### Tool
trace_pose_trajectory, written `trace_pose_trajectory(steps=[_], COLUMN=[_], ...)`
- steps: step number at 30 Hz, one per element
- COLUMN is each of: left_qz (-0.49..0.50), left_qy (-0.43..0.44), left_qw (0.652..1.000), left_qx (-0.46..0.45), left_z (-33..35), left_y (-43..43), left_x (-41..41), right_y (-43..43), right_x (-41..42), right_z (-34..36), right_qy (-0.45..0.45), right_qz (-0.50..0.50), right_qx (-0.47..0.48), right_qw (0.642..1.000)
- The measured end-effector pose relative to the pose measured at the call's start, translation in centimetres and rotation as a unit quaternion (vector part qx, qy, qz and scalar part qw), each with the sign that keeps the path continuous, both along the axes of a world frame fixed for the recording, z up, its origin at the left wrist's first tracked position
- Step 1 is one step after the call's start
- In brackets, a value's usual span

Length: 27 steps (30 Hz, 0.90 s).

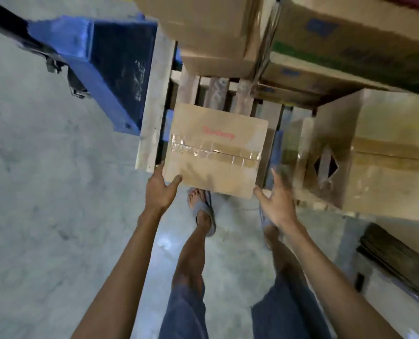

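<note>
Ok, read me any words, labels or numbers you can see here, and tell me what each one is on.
One red word on the taped box at the left hand: too blurred to read.
Blue printed patches on the stacked cartons: too blurred to read.
Dark diamond shape on the big carton: no legible text.
Nothing can be quoted.

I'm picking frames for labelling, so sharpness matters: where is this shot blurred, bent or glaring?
Head view: the right hand is motion-smeared at the fingers, the left hand and taped box fairly sharp, though its red print is too soft to read; the wide lens tilts the stacked cartons at top; a pale sheen sits on the floor between the legs.
</note>
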<state>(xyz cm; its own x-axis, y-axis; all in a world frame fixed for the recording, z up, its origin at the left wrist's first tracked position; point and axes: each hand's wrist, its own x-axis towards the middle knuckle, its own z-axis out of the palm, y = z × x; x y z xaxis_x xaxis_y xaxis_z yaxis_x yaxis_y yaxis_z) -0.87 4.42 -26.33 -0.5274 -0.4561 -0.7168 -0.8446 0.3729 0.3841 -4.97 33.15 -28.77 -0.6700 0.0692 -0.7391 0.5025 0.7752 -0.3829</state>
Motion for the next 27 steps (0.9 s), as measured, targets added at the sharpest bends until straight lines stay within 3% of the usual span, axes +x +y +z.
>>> trace_pose_trajectory(steps=[5, 8, 13, 19, 27], left_qz=[0.071, 0.095, 0.099, 0.106, 0.025], left_qy=[0.019, 0.027, 0.022, 0.015, 0.092], left_qw=[0.997, 0.993, 0.985, 0.984, 0.979], left_qx=[0.025, 0.069, 0.141, 0.140, 0.178], left_z=[-14.4, -21.0, -22.5, -17.0, 13.1], left_y=[-4.7, -6.3, -7.6, -7.5, -0.4], left_x=[-4.0, -5.1, -6.0, -1.9, -2.2], right_y=[-3.9, -4.7, -4.1, -4.1, 1.5], right_x=[-3.3, -4.2, -3.0, -1.1, 4.5], right_z=[-14.7, -20.8, -20.4, -13.9, 15.6], right_qy=[-0.026, 0.043, 0.100, 0.091, 0.191], right_qz=[-0.199, -0.277, -0.312, -0.269, -0.320], right_qx=[-0.038, -0.087, -0.085, -0.052, 0.001], right_qw=[0.979, 0.956, 0.941, 0.957, 0.928])
